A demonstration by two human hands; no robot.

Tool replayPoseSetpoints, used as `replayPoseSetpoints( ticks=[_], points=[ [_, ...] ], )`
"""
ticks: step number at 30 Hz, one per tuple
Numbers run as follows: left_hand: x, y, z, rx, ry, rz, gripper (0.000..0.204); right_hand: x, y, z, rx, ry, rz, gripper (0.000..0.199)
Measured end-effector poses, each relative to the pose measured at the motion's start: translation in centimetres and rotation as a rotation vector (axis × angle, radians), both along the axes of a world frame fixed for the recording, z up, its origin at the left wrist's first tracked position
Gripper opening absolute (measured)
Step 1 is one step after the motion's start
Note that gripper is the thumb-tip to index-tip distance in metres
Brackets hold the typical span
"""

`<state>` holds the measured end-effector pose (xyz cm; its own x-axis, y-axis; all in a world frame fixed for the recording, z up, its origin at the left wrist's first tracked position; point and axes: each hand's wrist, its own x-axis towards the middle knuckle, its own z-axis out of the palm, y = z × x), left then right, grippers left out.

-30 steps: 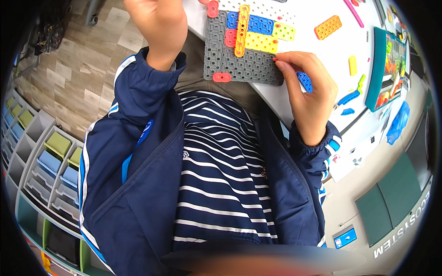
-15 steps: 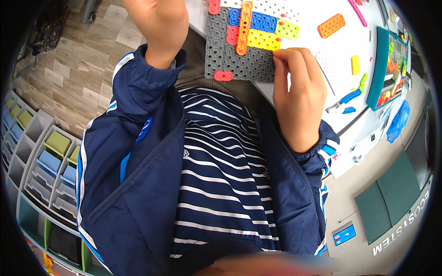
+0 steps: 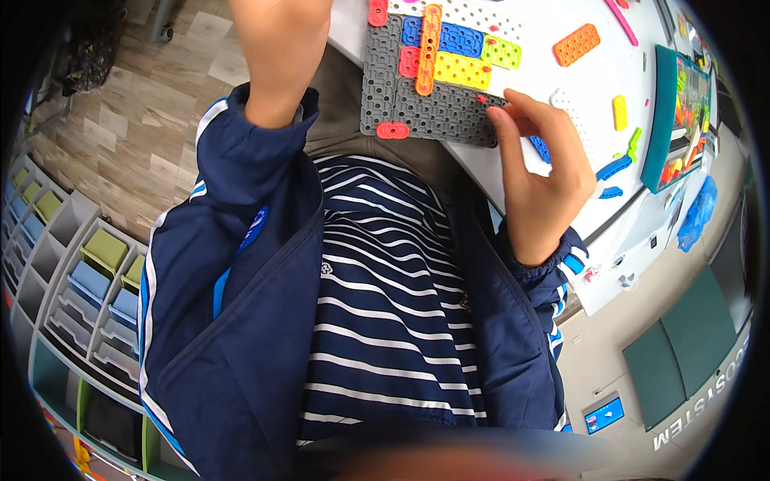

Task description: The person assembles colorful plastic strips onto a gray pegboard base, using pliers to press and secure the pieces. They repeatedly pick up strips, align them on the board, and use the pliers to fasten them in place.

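Observation:
A grey pegboard (image 3: 425,112) lies at the near edge of the white table (image 3: 553,88). Fixed on it are a blue plate (image 3: 461,36), a yellow plate (image 3: 461,70), an upright orange strip (image 3: 429,48), a lime plate (image 3: 501,52) and a small red link (image 3: 391,130) at its near edge. My right hand (image 3: 537,172) pinches a small blue piece (image 3: 539,148), with fingertips against the board's right edge. My left hand (image 3: 277,48) is raised left of the board; its fingers run out of the top of the picture.
On the table right of the board lie an orange plate (image 3: 577,44), a yellow piece (image 3: 619,112) and blue parts (image 3: 613,168). A teal tray of parts (image 3: 670,120) stands further right. Storage bins (image 3: 88,264) line the floor on my left.
My right hand has moved with the blue piece from the board's near right corner up along its right edge. The left hand has stayed raised.

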<state>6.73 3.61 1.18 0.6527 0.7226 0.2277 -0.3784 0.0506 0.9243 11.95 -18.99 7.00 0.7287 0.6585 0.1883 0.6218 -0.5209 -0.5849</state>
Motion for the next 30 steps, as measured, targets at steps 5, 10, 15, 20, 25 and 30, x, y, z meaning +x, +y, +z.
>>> replayPoseSetpoints(
  ticks=[5,10,15,20,25,30],
  points=[
    [-0.1,-3.0,3.4,0.033,0.205,-0.302,0.032,1.1,-1.1,0.0,0.118,0.052,-0.085,0.01],
    [0.3,-4.6,5.3,0.441,0.465,-0.354,0.033,1.7,-1.4,-1.2,0.176,0.176,-0.035,0.01],
    [1.2,-4.6,4.4,0.419,0.538,-0.37,0.033,2.0,-1.7,-1.8,0.182,0.233,0.0,0.012],
    [1.5,-4.9,3.9,0.434,0.54,-0.376,0.033,2.0,-1.8,-2.0,0.202,0.2,0.022,0.015],
    [1.5,-5.4,3.9,0.517,0.566,-0.345,0.035,1.9,-1.7,-2.2,0.192,0.149,0.04,0.016],
    [1.9,-4.9,3.0,0.582,0.521,-0.321,0.036,1.7,-1.5,-2.5,0.186,0.117,0.048,0.015]
  ],
)
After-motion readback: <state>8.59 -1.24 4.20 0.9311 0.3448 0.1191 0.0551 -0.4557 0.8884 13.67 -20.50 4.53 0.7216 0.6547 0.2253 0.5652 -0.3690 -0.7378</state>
